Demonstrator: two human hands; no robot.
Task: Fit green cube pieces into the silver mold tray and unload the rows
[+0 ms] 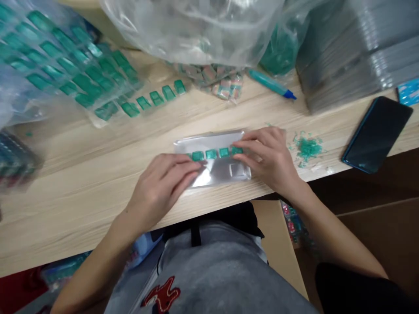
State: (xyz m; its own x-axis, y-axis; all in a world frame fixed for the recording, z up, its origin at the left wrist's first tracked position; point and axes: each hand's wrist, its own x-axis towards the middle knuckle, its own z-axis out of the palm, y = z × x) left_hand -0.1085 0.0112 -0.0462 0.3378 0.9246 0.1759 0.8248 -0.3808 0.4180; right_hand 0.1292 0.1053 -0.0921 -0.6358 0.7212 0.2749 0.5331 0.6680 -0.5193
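Note:
A clear plastic tray (216, 175) lies near the table's front edge, with a row of small translucent green plastic pieces (211, 154) across its middle. My left hand (166, 179) is at the row's left end, its fingers closed together against a green piece that they partly hide. At the right end, my right hand (266, 155) pinches another green plastic piece (237, 150) between thumb and fingers. Both hands rest low over the tray.
Several loose green pieces (157, 98) line up behind the tray, beside bagged green pieces (52, 56). A teal marker (271, 84), green scraps (308, 148) and a dark phone (378, 133) lie to the right. Stacked clear trays (343, 56) stand behind.

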